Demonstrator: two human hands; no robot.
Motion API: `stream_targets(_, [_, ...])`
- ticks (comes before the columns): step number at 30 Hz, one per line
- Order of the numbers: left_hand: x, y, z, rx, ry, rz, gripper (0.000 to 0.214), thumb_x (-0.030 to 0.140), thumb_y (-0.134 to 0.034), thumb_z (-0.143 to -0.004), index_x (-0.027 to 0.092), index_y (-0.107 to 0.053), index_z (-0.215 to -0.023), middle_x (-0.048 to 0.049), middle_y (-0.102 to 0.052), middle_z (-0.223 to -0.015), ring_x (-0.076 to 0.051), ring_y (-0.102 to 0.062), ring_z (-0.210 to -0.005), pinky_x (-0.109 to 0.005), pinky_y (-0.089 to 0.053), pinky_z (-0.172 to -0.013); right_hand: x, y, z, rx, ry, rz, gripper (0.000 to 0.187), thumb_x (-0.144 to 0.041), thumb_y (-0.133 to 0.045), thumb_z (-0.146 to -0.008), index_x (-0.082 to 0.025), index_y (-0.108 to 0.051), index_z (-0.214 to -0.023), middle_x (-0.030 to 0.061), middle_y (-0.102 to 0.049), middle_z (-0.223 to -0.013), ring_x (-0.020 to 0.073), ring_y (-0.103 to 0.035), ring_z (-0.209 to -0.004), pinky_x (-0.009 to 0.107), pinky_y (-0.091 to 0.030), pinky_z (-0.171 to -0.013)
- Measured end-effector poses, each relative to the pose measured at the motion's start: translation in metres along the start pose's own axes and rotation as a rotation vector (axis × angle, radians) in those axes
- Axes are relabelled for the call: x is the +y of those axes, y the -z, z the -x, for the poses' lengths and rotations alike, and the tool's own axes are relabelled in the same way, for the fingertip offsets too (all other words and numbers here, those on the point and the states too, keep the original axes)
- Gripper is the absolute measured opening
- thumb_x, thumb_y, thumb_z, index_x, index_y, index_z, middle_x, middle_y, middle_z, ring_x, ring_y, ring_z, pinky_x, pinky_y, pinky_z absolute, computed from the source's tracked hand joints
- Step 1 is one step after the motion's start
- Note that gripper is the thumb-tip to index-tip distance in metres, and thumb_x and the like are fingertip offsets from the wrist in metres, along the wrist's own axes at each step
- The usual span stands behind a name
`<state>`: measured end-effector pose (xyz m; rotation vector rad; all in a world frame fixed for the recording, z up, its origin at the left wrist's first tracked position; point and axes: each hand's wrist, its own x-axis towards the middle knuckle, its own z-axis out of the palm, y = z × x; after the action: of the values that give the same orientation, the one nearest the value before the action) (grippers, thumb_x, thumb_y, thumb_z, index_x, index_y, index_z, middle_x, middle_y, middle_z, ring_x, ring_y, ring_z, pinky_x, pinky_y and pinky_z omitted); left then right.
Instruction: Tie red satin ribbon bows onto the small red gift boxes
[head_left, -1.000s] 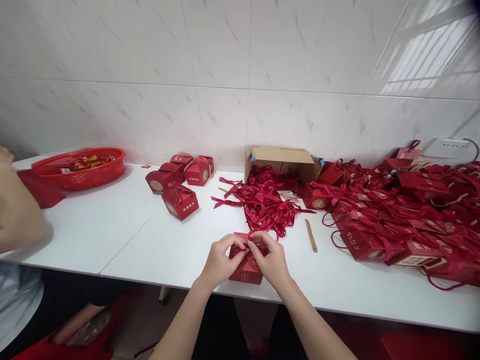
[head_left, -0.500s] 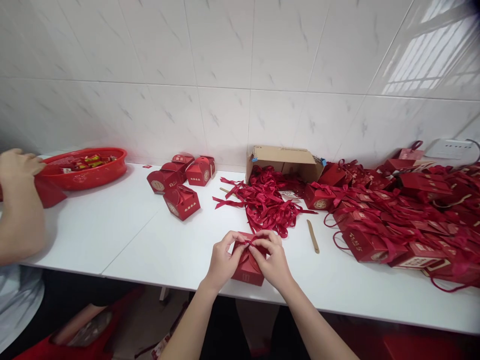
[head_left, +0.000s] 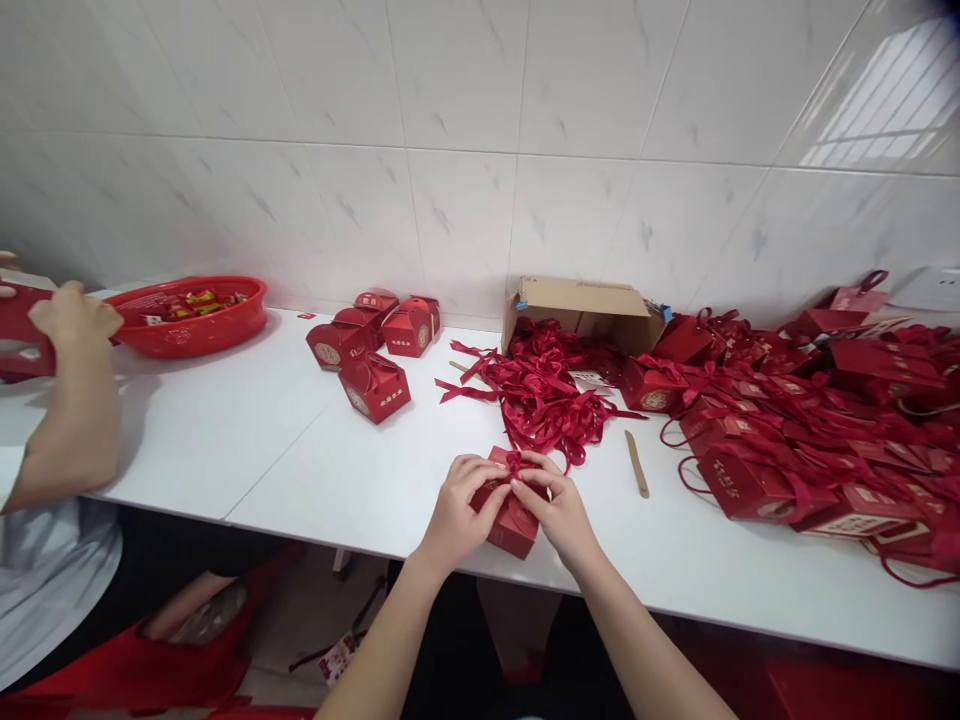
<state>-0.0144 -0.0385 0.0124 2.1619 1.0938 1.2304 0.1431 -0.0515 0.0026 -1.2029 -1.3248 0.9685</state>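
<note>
A small red gift box (head_left: 515, 534) stands on the table right in front of me, between my hands. Dark red ribbon (head_left: 514, 462) gathers in a knot or small bow at its top. My left hand (head_left: 466, 502) pinches the ribbon from the left, thumb against fingertips. From the right, my right hand (head_left: 553, 503) closes thumb and fingers on it too. The fingers hide part of the box top and the exact grip. Just beyond lies a heap of loose red ribbons (head_left: 551, 390), spilling from a cardboard box (head_left: 581, 293) on its side.
Several red boxes (head_left: 375, 388) stand left of centre. Many ribboned boxes (head_left: 757, 485) crowd the right. A flat tan strip (head_left: 637, 465) lies between. At left, a co-worker's hand (head_left: 79, 315) is by a red box (head_left: 22, 325), beside a red basin (head_left: 187, 335) of wrapped sweets.
My fingers have shifted on the ribbon, and a bunched knot now shows above them. The co-worker's hands have raised a red box at the left. My view has turned slightly left.
</note>
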Motion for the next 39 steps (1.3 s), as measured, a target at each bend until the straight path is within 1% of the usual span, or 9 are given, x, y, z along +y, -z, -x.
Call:
stream_targets(6, [-0.003,0.003,-0.011,-0.093,0.054,0.124,0.012,0.022,-0.057,-0.084,0.021,-0.068,-0.086,-0.0064,-0.068,-0.091,-0.019,-0.061,-0.094,-0.036,-0.049,-0.087,-0.015,0.03,0.0,-0.209,0.027,0.102,0.016,-0.029,-0.063,-0.078,-0.024,-0.074,-0.089,0.0084,-0.059,-0.121,0.0235,-0.056,-0.111,0.039,-0.045,-0.092])
stream_targets(10, [0.001,0.007,-0.016,-0.118,0.079,0.089,0.013,0.023,-0.054,-0.084,0.021,-0.067,-0.086,-0.0078,-0.066,-0.098,-0.021,-0.061,-0.097,-0.036,-0.05,-0.086,-0.026,0.051,-0.001,-0.259,0.129,0.307,0.016,-0.022,-0.06,-0.08,-0.024,-0.074,-0.087,0.0061,-0.069,-0.093,0.0201,-0.063,-0.088,0.036,-0.049,-0.082])
stream_targets(13, [0.003,0.01,-0.019,-0.139,0.087,0.054,0.014,0.025,-0.054,-0.084,0.021,-0.067,-0.085,-0.0088,-0.064,-0.105,-0.022,-0.061,-0.099,-0.036,-0.049,-0.086,-0.041,0.066,0.002,-0.287,0.121,0.417,0.012,-0.02,-0.06,-0.079,-0.022,-0.072,-0.079,0.0036,-0.069,-0.08,0.0179,-0.063,-0.075,0.032,-0.049,-0.073])
stream_targets(16, [0.003,0.011,-0.021,-0.178,0.069,0.053,0.014,0.023,-0.052,-0.085,0.021,-0.065,-0.085,-0.0084,-0.063,-0.106,-0.021,-0.061,-0.098,-0.035,-0.049,-0.085,-0.056,0.077,0.002,-0.482,0.071,0.387,0.016,-0.028,-0.067,-0.076,-0.023,-0.068,-0.09,-0.0005,-0.068,-0.07,0.0157,-0.062,-0.065,0.026,-0.049,-0.062])
stream_targets(18, [0.003,0.013,-0.023,-0.2,0.041,0.057,0.014,0.021,-0.051,-0.085,0.021,-0.064,-0.086,-0.0083,-0.062,-0.103,-0.02,-0.061,-0.097,-0.034,-0.049,-0.084,-0.062,0.077,-0.004,-0.552,0.076,0.369,0.024,-0.035,-0.066,-0.077,-0.023,-0.067,-0.097,-0.0007,-0.068,-0.072,0.0146,-0.061,-0.063,0.024,-0.048,-0.058])
stream_targets(22, [0.006,0.02,-0.029,-0.282,-0.034,0.069,0.012,0.017,-0.051,-0.083,0.02,-0.062,-0.086,-0.0068,-0.063,-0.092,-0.018,-0.059,-0.09,-0.032,-0.048,-0.08,-0.056,0.058,-0.031,-0.399,0.117,0.366,0.027,-0.037,-0.051,-0.086,-0.02,-0.067,-0.1,0.0023,-0.07,-0.083,0.0128,-0.06,-0.063,0.023,-0.047,-0.057])
stream_targets(26, [0.01,0.03,-0.038,-0.364,-0.086,-0.005,0.012,0.015,-0.051,-0.08,0.02,-0.061,-0.08,-0.0055,-0.062,-0.085,-0.019,-0.057,-0.085,-0.033,-0.047,-0.078,-0.044,0.04,-0.047,-0.462,0.2,0.38,0.016,-0.028,-0.057,-0.082,-0.02,-0.069,-0.089,0.0017,-0.07,-0.083,0.0136,-0.061,-0.07,0.024,-0.048,-0.063])
stream_targets(31, [0.011,0.036,-0.044,-0.42,-0.106,-0.128,0.014,0.014,-0.052,-0.078,0.023,-0.06,-0.084,-0.0017,-0.065,-0.086,-0.019,-0.057,-0.086,-0.038,-0.039,-0.092,-0.041,0.044,-0.038,-0.458,0.255,0.33,0.013,-0.016,-0.057,-0.081,-0.019,-0.067,-0.089,0.0015,-0.068,-0.083,0.0141,-0.061,-0.075,0.026,-0.049,-0.068])
stream_targets(39, [0.008,0.036,-0.05,-0.469,-0.076,-0.166,0.012,0.018,-0.052,-0.079,0.024,-0.06,-0.086,0.0002,-0.066,-0.087,-0.02,-0.056,-0.091,-0.039,-0.034,-0.096,-0.035,0.05,-0.027,-0.568,0.432,0.514,0.046,-0.005,-0.044,-0.084,-0.032,-0.065,-0.114,0.0038,-0.054,-0.094,0.0147,-0.055,-0.085,0.03,-0.049,-0.078])
